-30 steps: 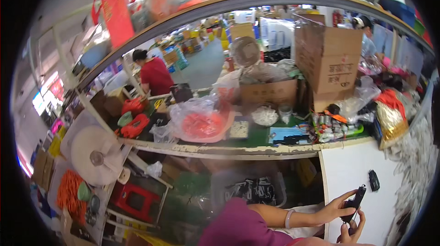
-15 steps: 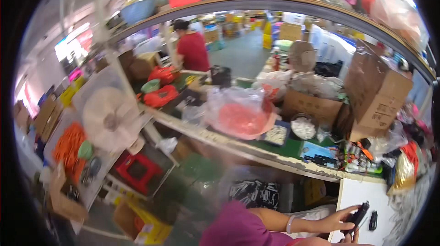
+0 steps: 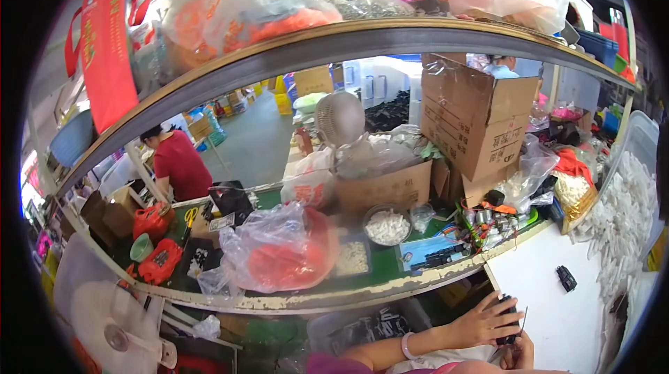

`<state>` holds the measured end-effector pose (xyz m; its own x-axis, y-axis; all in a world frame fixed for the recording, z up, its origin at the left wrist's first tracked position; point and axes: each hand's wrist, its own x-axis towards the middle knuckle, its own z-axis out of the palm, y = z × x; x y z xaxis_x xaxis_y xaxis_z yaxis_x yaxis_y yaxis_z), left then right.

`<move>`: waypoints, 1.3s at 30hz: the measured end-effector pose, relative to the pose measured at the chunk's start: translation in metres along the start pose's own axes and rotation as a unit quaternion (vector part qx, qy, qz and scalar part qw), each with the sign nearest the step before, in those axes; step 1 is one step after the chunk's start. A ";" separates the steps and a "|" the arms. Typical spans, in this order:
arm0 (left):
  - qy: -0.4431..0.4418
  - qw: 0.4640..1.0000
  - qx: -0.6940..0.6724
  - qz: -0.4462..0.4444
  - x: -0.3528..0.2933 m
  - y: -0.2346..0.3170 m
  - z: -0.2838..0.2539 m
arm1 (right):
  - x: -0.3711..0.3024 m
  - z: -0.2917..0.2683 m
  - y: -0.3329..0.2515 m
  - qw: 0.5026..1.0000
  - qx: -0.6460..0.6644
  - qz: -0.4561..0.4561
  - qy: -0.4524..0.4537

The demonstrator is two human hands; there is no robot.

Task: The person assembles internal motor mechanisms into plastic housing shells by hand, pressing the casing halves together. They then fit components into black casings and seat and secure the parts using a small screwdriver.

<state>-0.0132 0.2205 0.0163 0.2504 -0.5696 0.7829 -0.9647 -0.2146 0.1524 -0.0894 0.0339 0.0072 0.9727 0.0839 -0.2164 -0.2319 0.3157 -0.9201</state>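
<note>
On the lower right, my left hand [image 3: 484,323], with a pale band at the wrist, has its fingers wrapped round a black handheld device [image 3: 511,320]. The device stands roughly upright, partly covered by those fingers. Just below it, my right hand [image 3: 518,354] is closed at the device's lower end. A thin dark rod [image 3: 525,317] sticks up from the right hand; its kind is too small to make out. A second black piece, small and blocky [image 3: 566,278], lies apart from both hands on the white tabletop [image 3: 550,318].
White slender parts [image 3: 624,217] are heaped right of the tabletop. Across the green bench stand a bowl of white pieces [image 3: 387,226], a tray [image 3: 352,259], a pink bag [image 3: 286,255], batteries and wires [image 3: 491,224], and a carton [image 3: 474,120]. A bin [image 3: 376,325] sits below. Someone in red works beyond.
My view has swung to the right. The left hand's fingers now spread across the device, which stands more upright, and the thin rod shows above my right hand.
</note>
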 end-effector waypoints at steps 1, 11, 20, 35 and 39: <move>-0.012 1.000 -0.014 0.016 0.000 -0.001 0.002 | 0.001 -0.008 0.008 1.000 -0.006 0.001 -0.005; -0.062 0.978 -0.196 0.020 0.019 -0.020 0.029 | -0.015 -0.041 0.042 0.993 0.005 -0.025 0.112; -0.120 0.663 -0.601 -0.430 0.032 -0.037 0.069 | -0.026 -0.123 0.105 0.897 -0.159 -0.156 0.381; 0.014 0.511 -0.612 -0.603 0.042 -0.032 0.124 | -0.008 -0.163 0.131 0.895 -0.209 -0.091 0.382; 0.001 0.470 -0.618 -0.630 0.033 -0.050 0.136 | -0.022 -0.129 0.096 0.905 -0.234 -0.034 0.353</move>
<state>0.0545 0.1045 -0.0470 0.6871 -0.6080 -0.3978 0.6391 0.2453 0.7289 -0.1315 -0.0596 -0.1185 0.7858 -0.5985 -0.1563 -0.3028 -0.1518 -0.9409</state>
